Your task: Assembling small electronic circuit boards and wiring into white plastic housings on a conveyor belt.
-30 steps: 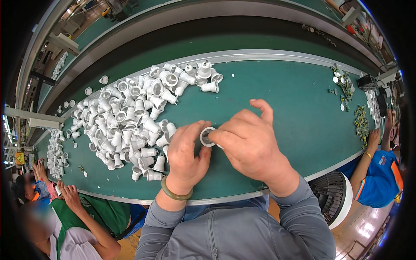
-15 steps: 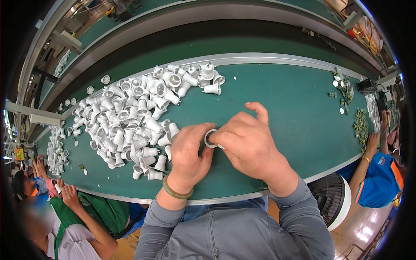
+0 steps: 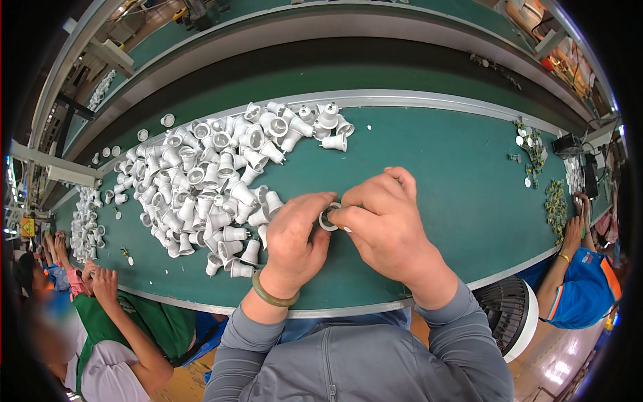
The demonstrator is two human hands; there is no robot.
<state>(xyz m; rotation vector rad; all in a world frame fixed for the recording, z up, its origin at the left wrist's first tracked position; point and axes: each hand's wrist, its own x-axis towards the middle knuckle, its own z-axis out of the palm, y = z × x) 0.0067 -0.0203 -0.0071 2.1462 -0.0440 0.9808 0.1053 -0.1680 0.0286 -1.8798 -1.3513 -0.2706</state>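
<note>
Your left hand (image 3: 293, 231) keeps the white lamp housing (image 3: 325, 220) pinched above the green worktop (image 3: 462, 201), while your right hand (image 3: 383, 224), its raised finger now drawn in closer, meets the housing's mouth, its grip indeterminable, suggesting unfinished work.

Seen from beside the bench: single lamp cup (image 3: 325, 222) between left hand (image 3: 291, 228) and right hand (image 3: 390, 224), above near half of table (image 3: 442, 167). Main heap of cups (image 3: 201, 179) on table, left of both hands, reaching back to rear rail (image 3: 402, 99). Loose caps (image 3: 143, 135) behind rail, beyond heap. Second group of cups (image 3: 85, 231) farther left. Wired parts (image 3: 556, 208) at table's right end, second cluster (image 3: 532, 151) behind them. Fan (image 3: 504, 313) off near edge, between wearer and right-hand co-worker (image 3: 581, 285). Another co-worker (image 3: 124, 331) seated left.
</note>
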